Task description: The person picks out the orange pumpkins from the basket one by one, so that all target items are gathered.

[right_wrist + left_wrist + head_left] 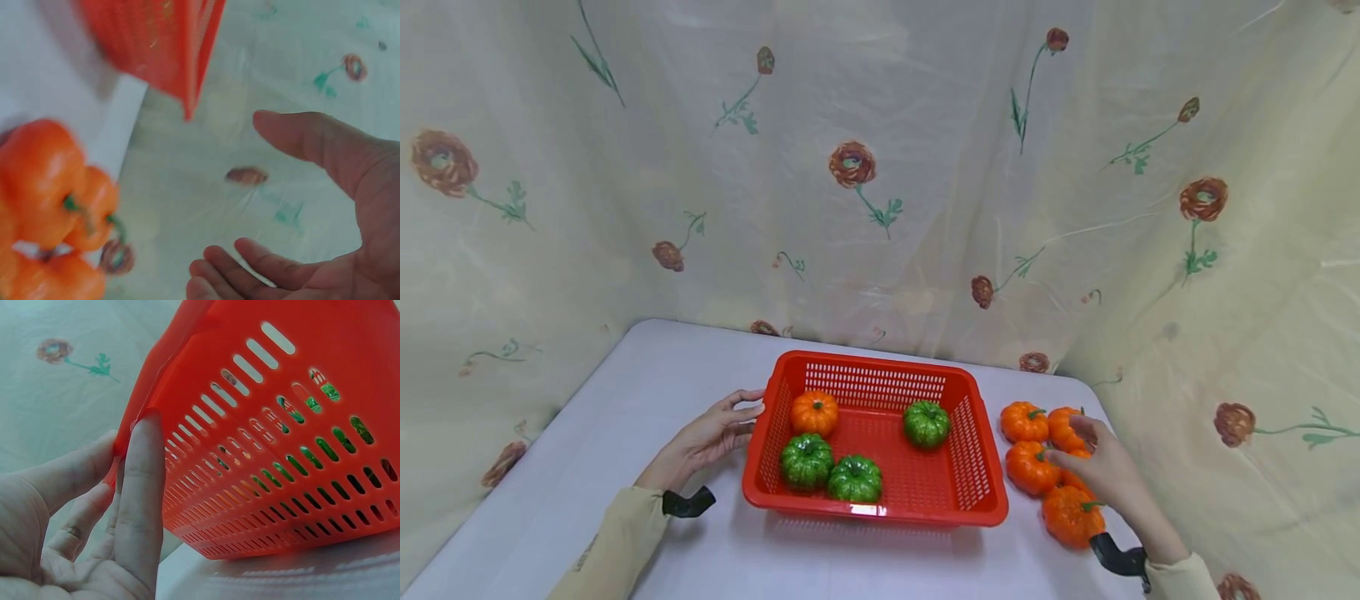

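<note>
A red plastic basket (880, 364) with slotted walls sits mid-table. My left hand (711, 437) pinches its left rim between thumb and fingers, as the left wrist view shows along the basket wall (219, 350). Inside are an orange pumpkin (814, 413) at back left, two green pumpkins at front left, one of them here (807, 461), and another green pumpkin (927, 424) toward the right. My right hand (1108, 468) hovers over a cluster of orange pumpkins (1032, 468). Its thumb and fingers are spread with nothing between them in the right wrist view.
The white table (700, 358) meets a hanging flowered curtain (925, 208) at the back and on both sides. Several orange pumpkins crowd the right table edge beside the basket, the nearest one (1071, 518) at the front.
</note>
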Available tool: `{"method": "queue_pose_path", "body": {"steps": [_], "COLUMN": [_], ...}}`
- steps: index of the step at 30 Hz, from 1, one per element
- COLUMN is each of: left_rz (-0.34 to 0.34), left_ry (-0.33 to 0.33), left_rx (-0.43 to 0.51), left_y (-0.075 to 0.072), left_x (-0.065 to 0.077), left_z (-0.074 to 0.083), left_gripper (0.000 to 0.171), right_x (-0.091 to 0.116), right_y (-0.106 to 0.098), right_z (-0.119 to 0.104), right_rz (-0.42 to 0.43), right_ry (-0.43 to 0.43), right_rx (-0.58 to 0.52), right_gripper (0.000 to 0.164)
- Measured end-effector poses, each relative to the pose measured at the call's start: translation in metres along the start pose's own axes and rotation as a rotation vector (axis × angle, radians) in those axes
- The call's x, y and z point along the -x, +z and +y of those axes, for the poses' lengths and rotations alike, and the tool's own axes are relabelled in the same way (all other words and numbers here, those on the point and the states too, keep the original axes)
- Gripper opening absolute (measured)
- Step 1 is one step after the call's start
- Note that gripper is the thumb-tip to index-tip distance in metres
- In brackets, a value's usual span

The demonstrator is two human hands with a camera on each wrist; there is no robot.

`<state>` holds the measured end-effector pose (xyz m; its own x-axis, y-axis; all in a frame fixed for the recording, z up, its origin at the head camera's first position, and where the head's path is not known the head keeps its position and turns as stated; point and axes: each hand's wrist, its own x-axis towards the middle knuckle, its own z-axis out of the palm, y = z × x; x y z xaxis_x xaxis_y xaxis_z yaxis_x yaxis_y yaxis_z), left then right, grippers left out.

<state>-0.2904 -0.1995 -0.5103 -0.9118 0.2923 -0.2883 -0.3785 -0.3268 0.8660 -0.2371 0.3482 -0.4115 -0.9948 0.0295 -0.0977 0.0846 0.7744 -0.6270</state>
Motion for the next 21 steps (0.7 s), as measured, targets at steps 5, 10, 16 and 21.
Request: {"method": "queue_pose_path", "body": {"steps": [5, 10, 16, 21], "left_rz": [0.011, 0.007, 0.011, 0.019], "left_ry": [0.004, 0.0, -0.001, 0.003], "left_rx": [-0.001, 0.008, 0.006, 0.003], "left_y": [0.0, 0.001, 0.0, -0.001], "left_x": [0.001, 0.0, 0.0, -0.001], "left_z": [0.0, 0.0, -0.001, -0.001], "left_gripper": [0.042, 0.048, 0.052, 0.052], "right_x": [-0.01, -0.021, -0.041, -0.053], "right_y": [0.008, 0.021, 0.041, 0.064], "right_z": [-0.036, -0.066, -0.096, -0.121], "right_rz": [-0.006, -0.028, -0.088, -0.187], "right_ry": [-0.139, -0.277, -0.398, -0.426], "right_rx": [-0.036, -0.068, -0.102, -0.119], "right_gripper": [0.088, 0.078, 0.075, 0.077]}}
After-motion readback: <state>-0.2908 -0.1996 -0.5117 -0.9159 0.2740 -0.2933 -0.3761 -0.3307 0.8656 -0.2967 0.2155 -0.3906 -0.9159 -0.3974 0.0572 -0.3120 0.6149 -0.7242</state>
